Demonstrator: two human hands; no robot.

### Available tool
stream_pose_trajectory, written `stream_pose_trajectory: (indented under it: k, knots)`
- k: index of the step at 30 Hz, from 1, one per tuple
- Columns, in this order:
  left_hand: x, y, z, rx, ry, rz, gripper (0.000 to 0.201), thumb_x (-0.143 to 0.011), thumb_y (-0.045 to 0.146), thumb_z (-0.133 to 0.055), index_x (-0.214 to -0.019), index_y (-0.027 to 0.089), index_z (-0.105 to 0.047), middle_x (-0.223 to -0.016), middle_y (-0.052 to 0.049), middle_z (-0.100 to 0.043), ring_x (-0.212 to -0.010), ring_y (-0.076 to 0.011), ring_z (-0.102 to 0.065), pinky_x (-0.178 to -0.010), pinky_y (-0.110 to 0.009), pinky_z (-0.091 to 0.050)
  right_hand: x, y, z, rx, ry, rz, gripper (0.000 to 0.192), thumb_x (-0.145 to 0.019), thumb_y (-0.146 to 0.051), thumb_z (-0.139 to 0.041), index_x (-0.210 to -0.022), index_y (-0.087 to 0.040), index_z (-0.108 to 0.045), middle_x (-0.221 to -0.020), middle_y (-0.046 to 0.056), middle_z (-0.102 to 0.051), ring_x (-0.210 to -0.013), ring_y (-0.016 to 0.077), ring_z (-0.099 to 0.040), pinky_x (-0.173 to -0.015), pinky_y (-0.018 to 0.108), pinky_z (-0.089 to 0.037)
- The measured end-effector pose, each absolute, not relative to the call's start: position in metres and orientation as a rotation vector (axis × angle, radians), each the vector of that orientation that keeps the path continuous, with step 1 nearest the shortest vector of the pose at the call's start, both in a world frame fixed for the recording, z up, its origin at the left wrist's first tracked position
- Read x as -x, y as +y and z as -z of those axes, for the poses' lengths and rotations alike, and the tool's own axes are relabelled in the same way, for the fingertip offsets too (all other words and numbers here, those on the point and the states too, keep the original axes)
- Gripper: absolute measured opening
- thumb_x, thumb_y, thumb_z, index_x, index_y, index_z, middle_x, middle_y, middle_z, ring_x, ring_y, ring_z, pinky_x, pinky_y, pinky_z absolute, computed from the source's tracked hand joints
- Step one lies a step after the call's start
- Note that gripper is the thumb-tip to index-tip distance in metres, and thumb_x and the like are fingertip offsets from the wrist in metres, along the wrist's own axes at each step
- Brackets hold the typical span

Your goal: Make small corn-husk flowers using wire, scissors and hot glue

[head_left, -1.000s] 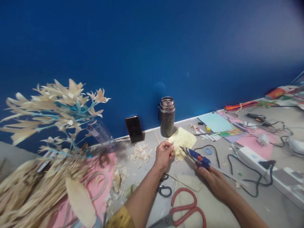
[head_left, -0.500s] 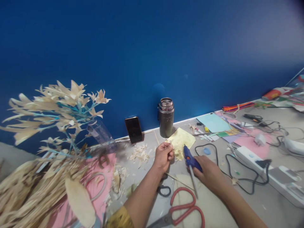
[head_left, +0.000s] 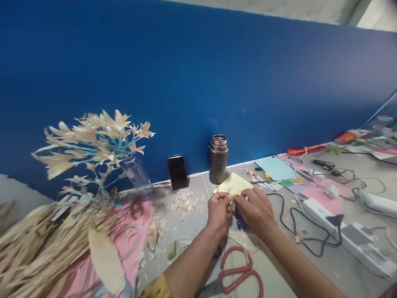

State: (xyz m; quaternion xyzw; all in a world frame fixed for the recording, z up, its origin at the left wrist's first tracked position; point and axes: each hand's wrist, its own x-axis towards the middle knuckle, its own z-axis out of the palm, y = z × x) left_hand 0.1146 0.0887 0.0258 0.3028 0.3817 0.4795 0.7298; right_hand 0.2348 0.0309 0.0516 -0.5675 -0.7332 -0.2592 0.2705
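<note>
My left hand point(head_left: 218, 210) is closed in a pinch over the pale yellow paper point(head_left: 233, 184); whatever sits between its fingertips is too small to make out. My right hand point(head_left: 257, 210) meets it there, its thumb and fingers pinched together at the same spot. Partly hidden beneath the right hand is a blue glue gun point(head_left: 240, 220), lying down with a glue stick out of its back end. A thin stick point(head_left: 233, 239) shows below the left hand. Red-handled scissors point(head_left: 241, 271) lie nearer to me.
A steel flask point(head_left: 218, 161) without a lid and a phone point(head_left: 177, 173) stand against the blue wall. Pale husk flowers point(head_left: 105, 136) lean left in a clear bottle, above dried husks point(head_left: 34, 248). Cables and a power strip point(head_left: 350, 231) lie to the right.
My right hand has let go of the glue gun, which now rests under it. That hand has moved left and up to my left hand's fingertips. The view has shifted slightly.
</note>
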Motion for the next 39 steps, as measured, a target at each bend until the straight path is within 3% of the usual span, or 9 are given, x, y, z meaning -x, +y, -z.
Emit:
stream_pose_trajectory:
  k: [6, 8, 11, 15, 18, 25, 39]
  knots:
    - [-0.112, 0.089, -0.031, -0.670, 0.800, -1.078, 0.044, -0.055, 0.037, -0.093, -0.071, 0.017, -0.057, -0.049, 0.008, -0.047, -0.042, -0.0040, -0.039, -0.043, -0.018, -0.024, -0.238, 0.035, -0.045, 1.475, -1.925, 0.578, 0.031, -0.101, -0.020, -0.053, -0.085, -0.025, -0.079, -0.077, 0.006, -0.063, -0.073, 0.0208, -0.049, -0.071, 0.035, -0.035]
    - [-0.110, 0.090, -0.032, -0.663, 0.776, -1.047, 0.043, -0.056, 0.034, -0.093, -0.071, 0.016, -0.057, -0.051, 0.007, -0.050, -0.043, -0.0039, -0.040, -0.042, -0.017, -0.021, -0.239, 0.035, -0.044, 1.439, -1.781, 0.361, 0.029, -0.099, -0.025, -0.056, -0.083, -0.025, -0.080, -0.076, 0.006, -0.062, -0.074, 0.0214, -0.051, -0.073, 0.036, -0.038]
    - [-0.106, 0.091, -0.035, -0.643, 0.718, -0.959, 0.042, -0.054, 0.031, -0.093, -0.071, 0.015, -0.058, -0.061, 0.003, -0.057, -0.044, -0.0027, -0.039, -0.040, -0.016, -0.017, -0.242, 0.037, -0.041, 1.351, -1.327, -0.219, 0.017, -0.087, -0.038, -0.072, -0.078, -0.025, -0.079, -0.078, 0.005, -0.064, -0.078, 0.0227, -0.056, -0.074, 0.036, -0.044]
    - [-0.106, 0.090, -0.038, -0.614, 0.640, -0.828, 0.043, -0.052, 0.029, -0.095, -0.071, 0.012, -0.060, -0.074, -0.004, -0.064, -0.047, -0.0010, -0.039, -0.039, -0.015, -0.017, -0.243, 0.044, -0.031, 1.235, -0.947, -0.642, 0.030, -0.078, -0.052, -0.077, -0.075, -0.021, -0.076, -0.076, 0.003, -0.070, -0.069, 0.0202, -0.060, -0.065, 0.033, -0.047]
    - [-0.109, 0.088, -0.035, -0.603, 0.633, -0.778, 0.043, -0.051, 0.029, -0.097, -0.070, 0.010, -0.062, -0.070, -0.003, -0.062, -0.046, -0.0004, -0.038, -0.038, -0.014, -0.017, -0.241, 0.048, -0.024, 1.214, -0.846, -0.688, 0.035, -0.076, -0.055, -0.077, -0.077, -0.020, -0.076, -0.072, 0.003, -0.071, -0.062, 0.0181, -0.060, -0.060, 0.032, -0.048]
    - [-0.114, 0.086, -0.027, -0.619, 0.688, -0.773, 0.039, -0.051, 0.029, -0.096, -0.068, 0.010, -0.067, -0.063, -0.003, -0.062, -0.043, -0.0014, -0.038, -0.037, -0.015, -0.019, -0.240, 0.048, -0.024, 1.226, -0.825, -0.660, 0.028, -0.074, -0.047, -0.081, -0.075, -0.019, -0.077, -0.077, 0.004, -0.073, -0.074, 0.0201, -0.063, -0.068, 0.031, -0.050]
    - [-0.116, 0.083, -0.028, -0.662, 0.754, -0.853, 0.038, -0.047, 0.031, -0.094, -0.068, 0.009, -0.071, -0.058, -0.003, -0.064, -0.041, -0.0042, -0.045, -0.038, -0.017, -0.027, -0.239, 0.046, -0.027, 1.282, -0.975, -0.564, 0.020, -0.077, -0.040, -0.076, -0.072, -0.020, -0.076, -0.074, 0.002, -0.069, -0.069, 0.0179, -0.060, -0.064, 0.029, -0.046]
